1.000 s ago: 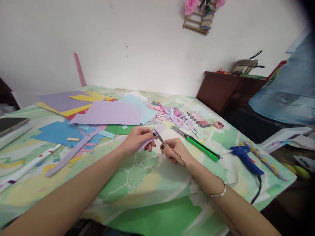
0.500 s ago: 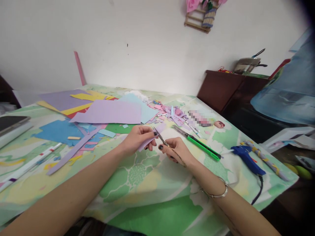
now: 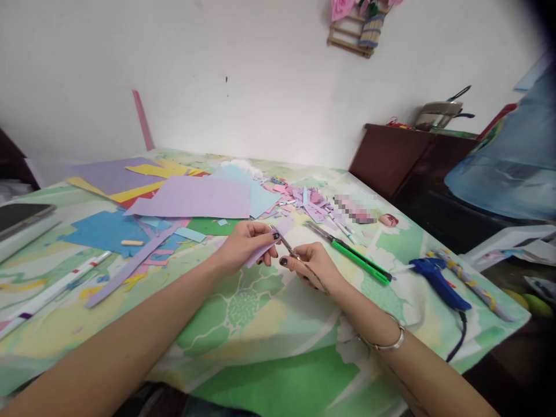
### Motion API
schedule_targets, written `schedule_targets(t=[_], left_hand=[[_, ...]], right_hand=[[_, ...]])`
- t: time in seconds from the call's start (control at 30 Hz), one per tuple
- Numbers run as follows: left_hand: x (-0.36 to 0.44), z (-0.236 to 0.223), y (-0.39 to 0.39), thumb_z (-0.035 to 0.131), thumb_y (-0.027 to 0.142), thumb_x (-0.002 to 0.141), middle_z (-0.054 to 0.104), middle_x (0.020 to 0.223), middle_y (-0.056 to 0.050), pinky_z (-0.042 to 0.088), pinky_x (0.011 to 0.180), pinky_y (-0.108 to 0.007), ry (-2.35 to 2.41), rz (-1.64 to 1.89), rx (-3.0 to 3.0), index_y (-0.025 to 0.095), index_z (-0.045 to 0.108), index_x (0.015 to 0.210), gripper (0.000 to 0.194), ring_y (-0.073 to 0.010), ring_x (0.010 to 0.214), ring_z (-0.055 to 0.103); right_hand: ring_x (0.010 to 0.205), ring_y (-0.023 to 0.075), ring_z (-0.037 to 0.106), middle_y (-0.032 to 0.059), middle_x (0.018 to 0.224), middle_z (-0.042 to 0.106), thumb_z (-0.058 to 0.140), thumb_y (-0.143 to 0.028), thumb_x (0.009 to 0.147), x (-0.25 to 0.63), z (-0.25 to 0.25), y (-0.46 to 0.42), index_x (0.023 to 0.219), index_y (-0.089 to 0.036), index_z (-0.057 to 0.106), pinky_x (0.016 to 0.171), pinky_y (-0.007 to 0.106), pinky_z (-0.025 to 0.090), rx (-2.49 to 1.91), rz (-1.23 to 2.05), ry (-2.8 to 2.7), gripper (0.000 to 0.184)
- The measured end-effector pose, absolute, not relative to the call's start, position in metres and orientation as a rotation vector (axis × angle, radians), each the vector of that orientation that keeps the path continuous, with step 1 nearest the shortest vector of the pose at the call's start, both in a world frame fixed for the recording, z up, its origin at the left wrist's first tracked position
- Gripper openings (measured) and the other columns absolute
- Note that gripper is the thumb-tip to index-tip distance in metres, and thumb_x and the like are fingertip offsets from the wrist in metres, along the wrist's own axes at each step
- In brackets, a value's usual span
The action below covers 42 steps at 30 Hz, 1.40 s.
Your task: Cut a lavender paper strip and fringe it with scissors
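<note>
My left hand (image 3: 248,248) pinches a small piece of light purple paper (image 3: 257,255) above the middle of the table. Scissors (image 3: 310,269) are gripped in my right hand (image 3: 316,263), their blades pointing away and to the left, against the paper by my left fingertips. How far the blades are apart is hard to make out. Beyond my hands lies a large light purple sheet (image 3: 195,196). A green utility knife (image 3: 362,260) rests just right of my right hand, its blade end towards the back.
Blue paper (image 3: 104,230) and a long purple strip (image 3: 134,263) lie on the left. Paper scraps (image 3: 315,204) are heaped at the back. A blue glue gun (image 3: 441,284) with a cord sits at the right edge, beside a wrapped stick (image 3: 475,286). A phone (image 3: 26,219) is far left.
Both hands hold nearly the same pose with the paper and scissors. The whole view has shifted very slightly.
</note>
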<state>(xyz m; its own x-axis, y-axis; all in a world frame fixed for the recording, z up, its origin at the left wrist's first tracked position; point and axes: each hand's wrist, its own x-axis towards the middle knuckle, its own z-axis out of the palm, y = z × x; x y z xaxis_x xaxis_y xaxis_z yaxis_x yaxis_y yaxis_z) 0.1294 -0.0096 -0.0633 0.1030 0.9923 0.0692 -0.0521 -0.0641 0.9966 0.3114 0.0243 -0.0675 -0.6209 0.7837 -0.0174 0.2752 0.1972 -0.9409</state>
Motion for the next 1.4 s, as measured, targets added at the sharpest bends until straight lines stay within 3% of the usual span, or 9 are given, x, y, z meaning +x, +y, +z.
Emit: schedule_targets(t=[1.4], left_hand=[[0.1317,-0.0623,-0.0097,0.060,0.027,0.078,0.065,0.058,-0.002,0.033,0.038,-0.017,1.118,1.250,1.290,0.013,0.059,0.068,0.017,-0.0082,0.041,0.056]], right_hand=[[0.032,0.0051,0.028,-0.0083,0.038,0.035,0.064,-0.048,0.070,0.3127,-0.0733,0.0254,0.059,-0.017,0.047,0.032,0.019,0.019,-0.891,1.491,-1.999,0.037]])
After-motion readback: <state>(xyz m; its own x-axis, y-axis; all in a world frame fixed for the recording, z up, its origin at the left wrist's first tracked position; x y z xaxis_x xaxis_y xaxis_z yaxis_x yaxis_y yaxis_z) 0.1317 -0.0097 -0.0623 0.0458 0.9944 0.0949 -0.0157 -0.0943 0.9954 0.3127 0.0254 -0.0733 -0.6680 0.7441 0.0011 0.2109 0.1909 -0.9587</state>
